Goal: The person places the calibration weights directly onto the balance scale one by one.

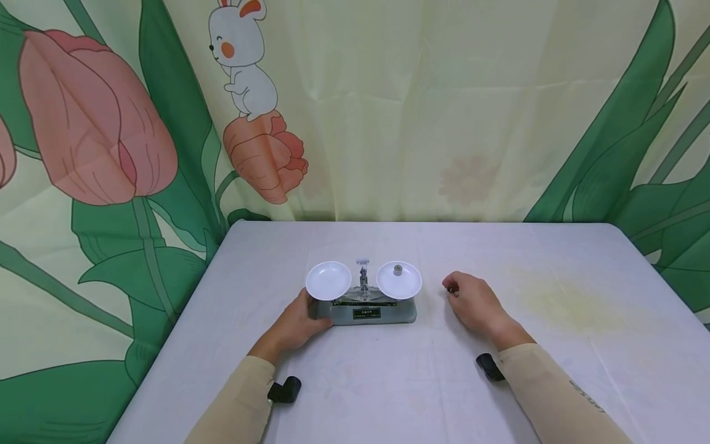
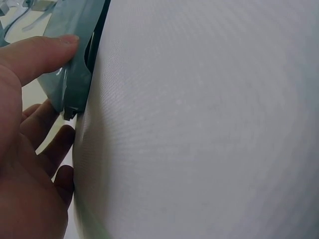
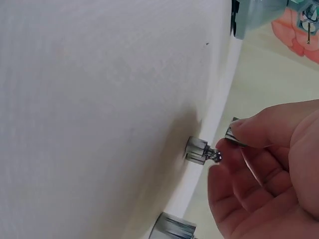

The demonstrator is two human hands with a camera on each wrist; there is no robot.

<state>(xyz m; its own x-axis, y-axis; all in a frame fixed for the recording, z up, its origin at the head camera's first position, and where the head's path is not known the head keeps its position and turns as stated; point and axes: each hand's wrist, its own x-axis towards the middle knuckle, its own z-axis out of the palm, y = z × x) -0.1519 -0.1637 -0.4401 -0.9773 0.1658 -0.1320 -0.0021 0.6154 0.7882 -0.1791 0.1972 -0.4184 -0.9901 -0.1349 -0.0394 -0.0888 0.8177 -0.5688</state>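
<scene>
A grey balance scale [image 1: 383,313] with a white left pan [image 1: 328,281] and a white right pan [image 1: 407,287] stands at the table's middle. On the right pan sits a small metal weight [image 1: 397,270]. My left hand [image 1: 294,325] grips the left end of the base, its thumb [image 2: 55,52] on the front face. Right of the scale, my right hand [image 1: 476,303] pinches a small metal weight [image 3: 233,133] between thumb and fingers. Below those fingers, in the right wrist view, a knobbed metal weight [image 3: 197,150] stands on the table, with a larger weight [image 3: 172,226] beside it.
A white cloth covers the table [image 1: 366,382], whose far edge meets a printed curtain [image 1: 388,123]. Black wrist cameras [image 1: 285,390] stick out from both sleeves. A yellowish patch [image 1: 566,302] marks the cloth at the right.
</scene>
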